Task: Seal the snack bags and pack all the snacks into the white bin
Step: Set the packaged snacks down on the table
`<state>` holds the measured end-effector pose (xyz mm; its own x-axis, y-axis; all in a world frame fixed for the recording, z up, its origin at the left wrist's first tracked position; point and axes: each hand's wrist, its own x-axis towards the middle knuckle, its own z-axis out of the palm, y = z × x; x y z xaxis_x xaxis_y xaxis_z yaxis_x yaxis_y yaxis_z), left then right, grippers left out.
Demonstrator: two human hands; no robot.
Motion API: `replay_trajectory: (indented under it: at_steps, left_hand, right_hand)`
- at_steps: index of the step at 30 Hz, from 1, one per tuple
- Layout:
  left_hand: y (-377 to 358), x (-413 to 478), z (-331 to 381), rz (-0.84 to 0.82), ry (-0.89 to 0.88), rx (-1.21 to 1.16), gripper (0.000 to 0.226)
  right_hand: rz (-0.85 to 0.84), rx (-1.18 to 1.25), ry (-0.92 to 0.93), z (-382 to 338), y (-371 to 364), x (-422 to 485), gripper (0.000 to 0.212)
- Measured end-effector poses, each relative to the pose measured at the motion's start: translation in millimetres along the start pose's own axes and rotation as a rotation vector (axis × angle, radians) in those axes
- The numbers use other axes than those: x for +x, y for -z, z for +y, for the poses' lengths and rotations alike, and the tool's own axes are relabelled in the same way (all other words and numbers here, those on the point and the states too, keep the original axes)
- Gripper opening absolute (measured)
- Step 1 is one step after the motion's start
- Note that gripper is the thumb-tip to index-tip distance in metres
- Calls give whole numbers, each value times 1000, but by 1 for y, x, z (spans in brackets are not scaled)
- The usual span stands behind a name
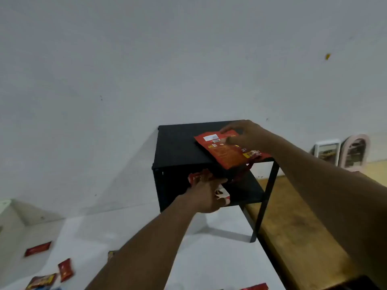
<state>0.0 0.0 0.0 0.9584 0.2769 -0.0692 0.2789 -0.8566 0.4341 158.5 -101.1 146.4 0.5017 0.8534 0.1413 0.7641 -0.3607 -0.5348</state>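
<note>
A large red snack bag (pixel 227 152) lies on top of a black two-tier shelf (pixel 178 147), its lower corner hanging over the front edge. My right hand (pixel 244 135) grips the bag's far end. My left hand (pixel 206 194) reaches under the top tier and holds a crumpled red and white snack bag (pixel 222 194) above the lower tier. Small red snack packets (pixel 65 270) (pixel 37 248) (pixel 41 280) lie scattered on the white table at the lower left. The corner of a white bin (pixel 6 208) shows at the left edge.
The shelf stands at the back of the white table (pixel 209 258), against a pale wall. A wooden surface (pixel 293 216) runs along the right. Two framed items (pixel 326 151) lean on the wall at right. Another red packet (pixel 256 287) peeks in at the bottom edge.
</note>
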Motion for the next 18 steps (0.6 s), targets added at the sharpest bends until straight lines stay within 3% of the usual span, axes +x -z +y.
replay_trajectory:
  at_steps: [4,7,11,15,18]
  left_hand:
    - [-25,22,12,-169,199,86,76]
    - [-37,32,14,-237,249,169,70]
    - [-39,37,18,-140,259,165,43]
    - [-36,20,10,-44,271,52,19]
    - [-31,-6,5,80,217,-8,14]
  right_hand:
    - [-229,-84,-52,14,-15,17,54]
    - [-263,-159,-21,26,-25,27,60]
    - [-255,-137,-45,30,-24,33,60]
    - [-169,-214,-87,19,-25,28,44]
    - [-156,-258,-97,3,-26,19,37]
